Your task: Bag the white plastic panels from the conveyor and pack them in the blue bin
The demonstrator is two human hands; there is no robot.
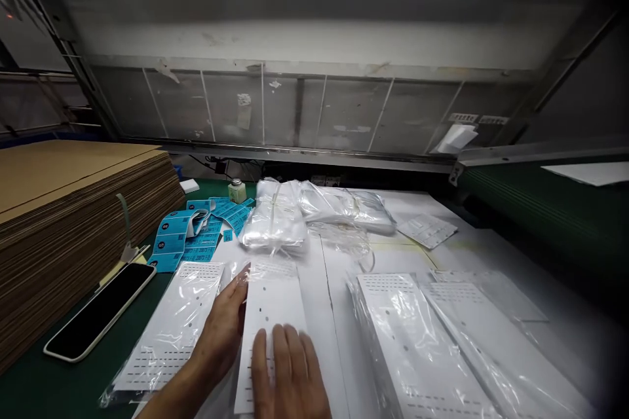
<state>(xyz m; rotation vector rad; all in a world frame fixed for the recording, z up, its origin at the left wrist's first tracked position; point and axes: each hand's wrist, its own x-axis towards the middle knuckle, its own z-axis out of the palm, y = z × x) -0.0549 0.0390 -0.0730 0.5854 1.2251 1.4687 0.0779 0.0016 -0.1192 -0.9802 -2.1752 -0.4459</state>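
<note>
A long white panel with rows of short dark slots and small holes (pixel 275 304) lies in front of me, its far end under clear plastic. At its left edge, my left hand (pixel 223 321) grips the panel, the fingertips partly hidden behind it. My right hand (pixel 289 373) rests on the near part with its fingers stretched out flat. To the left lies a similar panel in a clear bag (pixel 167 334). On the right are two more bagged panels, a nearer one (pixel 417 340) and one farther right (pixel 491 334).
Bundled clear plastic bags (pixel 275 216) lie at the back beside a small jar (pixel 236 191) and blue label strips (pixel 184 236). A phone (pixel 101 311) lies left, by a tall cardboard stack (pixel 88 209). A slanted panel (pixel 295 105) overhangs the back; a green surface (pixel 535 203) stands right.
</note>
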